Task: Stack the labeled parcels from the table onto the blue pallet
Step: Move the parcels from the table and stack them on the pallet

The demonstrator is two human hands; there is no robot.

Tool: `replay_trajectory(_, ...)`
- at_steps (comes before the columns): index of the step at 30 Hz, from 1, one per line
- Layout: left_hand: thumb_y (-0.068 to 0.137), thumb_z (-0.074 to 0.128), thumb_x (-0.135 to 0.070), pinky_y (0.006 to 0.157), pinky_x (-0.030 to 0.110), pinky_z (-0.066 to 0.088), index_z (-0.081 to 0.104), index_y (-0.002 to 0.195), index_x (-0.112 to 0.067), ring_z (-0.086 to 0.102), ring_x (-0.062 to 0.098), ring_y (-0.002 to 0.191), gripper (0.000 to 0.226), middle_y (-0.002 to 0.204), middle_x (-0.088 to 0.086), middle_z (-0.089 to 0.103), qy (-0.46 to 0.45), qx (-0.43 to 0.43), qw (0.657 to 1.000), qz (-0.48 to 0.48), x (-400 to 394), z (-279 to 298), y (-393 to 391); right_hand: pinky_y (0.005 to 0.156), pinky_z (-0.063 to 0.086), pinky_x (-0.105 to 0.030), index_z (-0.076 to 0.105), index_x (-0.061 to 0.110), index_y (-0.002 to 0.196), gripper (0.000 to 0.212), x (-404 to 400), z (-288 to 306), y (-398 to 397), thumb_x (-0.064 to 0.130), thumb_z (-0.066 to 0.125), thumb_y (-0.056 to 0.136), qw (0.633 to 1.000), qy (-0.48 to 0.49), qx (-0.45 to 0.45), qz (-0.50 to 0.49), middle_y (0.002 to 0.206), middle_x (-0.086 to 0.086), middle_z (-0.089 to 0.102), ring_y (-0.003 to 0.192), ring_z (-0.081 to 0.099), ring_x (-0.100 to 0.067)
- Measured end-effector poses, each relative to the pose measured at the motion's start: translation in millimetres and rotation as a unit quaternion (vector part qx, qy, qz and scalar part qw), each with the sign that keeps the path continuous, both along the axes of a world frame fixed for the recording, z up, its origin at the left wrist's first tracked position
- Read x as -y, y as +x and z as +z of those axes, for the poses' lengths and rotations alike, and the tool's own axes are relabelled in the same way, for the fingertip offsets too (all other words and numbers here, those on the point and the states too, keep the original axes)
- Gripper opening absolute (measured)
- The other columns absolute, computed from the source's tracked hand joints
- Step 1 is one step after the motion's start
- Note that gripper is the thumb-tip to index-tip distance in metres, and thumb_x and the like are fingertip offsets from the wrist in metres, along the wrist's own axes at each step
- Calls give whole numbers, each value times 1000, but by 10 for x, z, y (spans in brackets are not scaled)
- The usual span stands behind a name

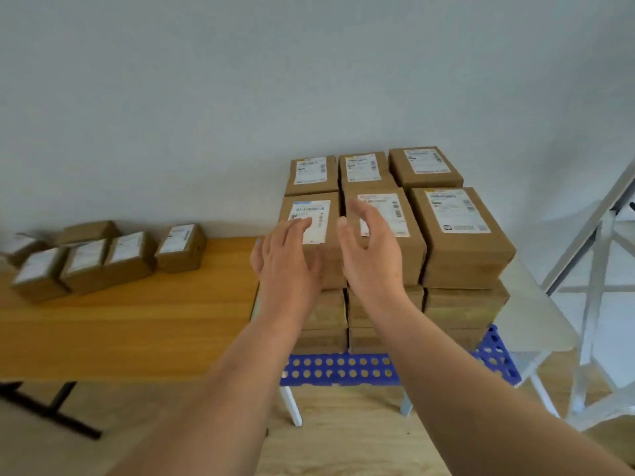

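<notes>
A stack of brown cardboard parcels (464, 235) with white labels stands several layers high on the blue perforated pallet (340, 369). My left hand (288, 262) hovers with relaxed fingers over the front-left top parcel (311, 218), fingertips at its label. My right hand (372, 249) is open just to its right, in front of the front-middle parcel (388, 214), holding nothing. Several more labeled parcels (103, 255) sit at the far left of the wooden table (137, 321).
The pallet rests on a small white table (536, 321) against a pale wall. A white metal frame (598, 269) stands at the right. Wooden floor lies below, with the wooden table's black legs (58, 407) at lower left.
</notes>
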State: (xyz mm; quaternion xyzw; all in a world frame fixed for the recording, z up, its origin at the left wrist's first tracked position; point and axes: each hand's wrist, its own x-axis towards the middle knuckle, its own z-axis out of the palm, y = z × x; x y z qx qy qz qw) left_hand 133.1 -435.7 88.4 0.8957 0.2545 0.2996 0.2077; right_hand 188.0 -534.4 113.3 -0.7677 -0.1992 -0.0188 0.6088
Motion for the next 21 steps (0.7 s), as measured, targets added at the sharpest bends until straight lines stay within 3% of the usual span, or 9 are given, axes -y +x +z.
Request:
replay_trajectory(7, 96, 49, -39, 116, 41, 20, 45, 138, -31, 32, 11, 137, 42, 143, -11, 44, -21, 20, 998, 55, -1274, -8, -901, 88, 38, -8, 64, 33, 120, 25, -1395, -29, -852, 28, 54, 98, 992, -2, -20, 125, 112, 24, 63, 109, 54, 9)
replay_trajectory(11, 97, 49, -43, 115, 41, 23, 44, 138, -31, 33, 11, 137, 43, 143, -10, 45, -45, -6, 993, 110, -2277, -93, -1664, 90, 44, -16, 65, 29, 116, 22, -2420, -229, -1405, 25, 56, 97, 985, -28, -41, 164, 107, 22, 62, 104, 55, 4)
replay_trajectory(15, 97, 50, -42, 112, 40, 27, 43, 141, -31, 35, 14, 136, 46, 144, -9, 43, -106, -37, 977, 179, -3113, -129, -2300, 78, 40, -11, 63, 25, 120, 23, -3252, -353, -1810, 25, 56, 98, 973, -63, -71, 209, 109, 17, 61, 102, 54, 0)
replay_trajectory(21, 96, 53, -40, 109, 45, 36, 39, 143, -30, 37, 18, 134, 50, 146, -3, 40, -214, -62, 957, 189, -3850, -421, -2520, 86, 41, -22, 61, 25, 125, 28, -3968, -594, -1911, 27, 57, 97, 963, -109, -126, 213, 114, 13, 60, 107, 54, -5)
